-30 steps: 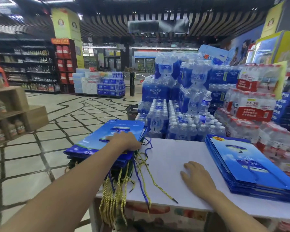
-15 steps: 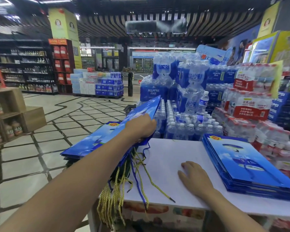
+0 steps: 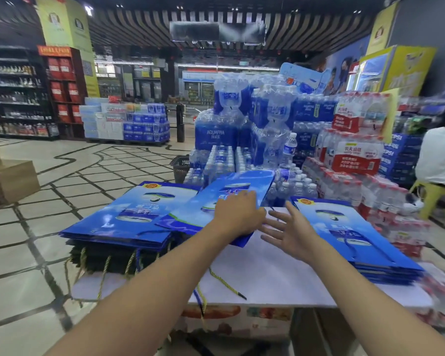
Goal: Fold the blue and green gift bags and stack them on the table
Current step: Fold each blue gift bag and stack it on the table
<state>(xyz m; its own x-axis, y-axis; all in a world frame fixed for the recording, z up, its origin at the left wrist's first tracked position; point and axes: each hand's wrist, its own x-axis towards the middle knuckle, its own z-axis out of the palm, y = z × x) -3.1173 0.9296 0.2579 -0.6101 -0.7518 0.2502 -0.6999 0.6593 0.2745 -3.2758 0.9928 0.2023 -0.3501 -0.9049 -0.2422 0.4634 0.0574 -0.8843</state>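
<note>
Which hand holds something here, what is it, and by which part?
The left hand grips a flat blue paper gift bag along its near right edge; the open right hand holds nothing.

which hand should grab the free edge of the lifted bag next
Right. The right hand is open and empty, right beside the bag. The left hand is busy holding that bag up, so it likely can't let go.
</note>
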